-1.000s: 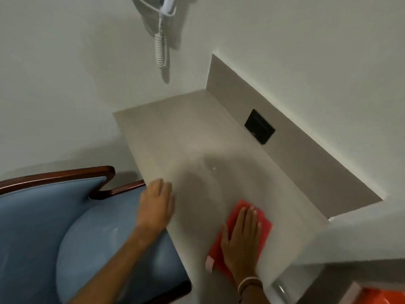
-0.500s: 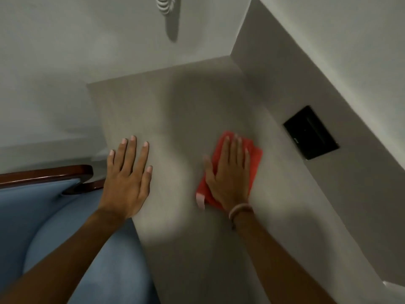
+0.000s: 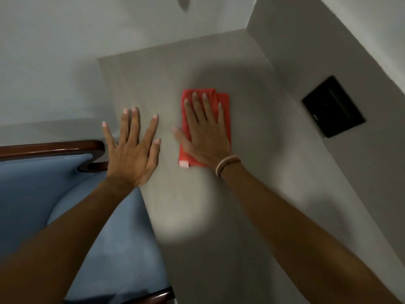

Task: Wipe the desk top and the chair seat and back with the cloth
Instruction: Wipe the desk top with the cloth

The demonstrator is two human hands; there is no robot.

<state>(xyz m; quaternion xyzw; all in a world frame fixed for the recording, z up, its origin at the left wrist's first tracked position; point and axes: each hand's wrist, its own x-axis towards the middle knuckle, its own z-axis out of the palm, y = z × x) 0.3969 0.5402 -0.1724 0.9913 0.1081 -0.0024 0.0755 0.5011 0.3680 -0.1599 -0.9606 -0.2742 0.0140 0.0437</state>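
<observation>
A folded red cloth [image 3: 224,110] lies flat on the grey desk top [image 3: 197,205], near its middle. My right hand [image 3: 205,132] presses flat on the cloth, fingers spread, covering most of it. My left hand [image 3: 132,150] rests flat and open on the desk's left edge, holding nothing. The chair with a blue seat [image 3: 105,238], blue back [image 3: 32,189] and dark wooden frame [image 3: 50,148] stands at the left, pushed against the desk.
A grey back panel [image 3: 317,73] rises along the desk's right side and carries a black socket plate [image 3: 333,106]. White walls close the desk at the far end and left. The near desk surface lies between my forearms.
My right hand has slid the cloth forward along the desk, away from the near edge. My left hand has moved up with it along the left edge. The view has dipped closer.
</observation>
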